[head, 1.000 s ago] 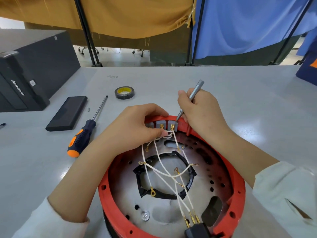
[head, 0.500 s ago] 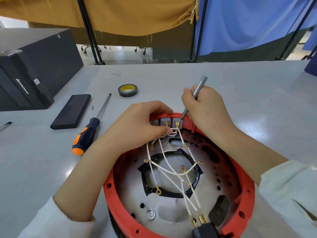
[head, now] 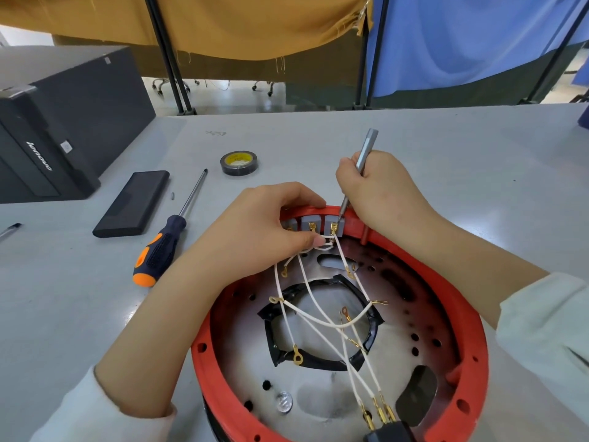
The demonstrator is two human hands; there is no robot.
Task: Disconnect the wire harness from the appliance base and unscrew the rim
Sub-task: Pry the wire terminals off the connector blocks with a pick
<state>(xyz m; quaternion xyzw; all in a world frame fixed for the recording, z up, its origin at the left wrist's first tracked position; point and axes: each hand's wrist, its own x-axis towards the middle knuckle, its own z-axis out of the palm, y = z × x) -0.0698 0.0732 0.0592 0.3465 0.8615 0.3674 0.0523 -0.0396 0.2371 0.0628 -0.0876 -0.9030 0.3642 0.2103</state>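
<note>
The round appliance base lies upside down before me, with a red rim around a metal plate. White harness wires with gold ring terminals cross the plate from a black plug at the near edge to grey terminal blocks at the far edge. My left hand pinches the wires just below those blocks. My right hand grips a thin silver screwdriver, its tip set on the rightmost block's gold terminal.
An orange-and-black screwdriver lies left of the base, beside a flat black case and a tiny loose screw. A roll of black tape sits farther back. A black computer tower stands at the far left.
The view has shifted slightly, so the base sits a little lower and to the right. Both hands keep the same hold at the terminal blocks; the silver screwdriver stands a bit more upright.
</note>
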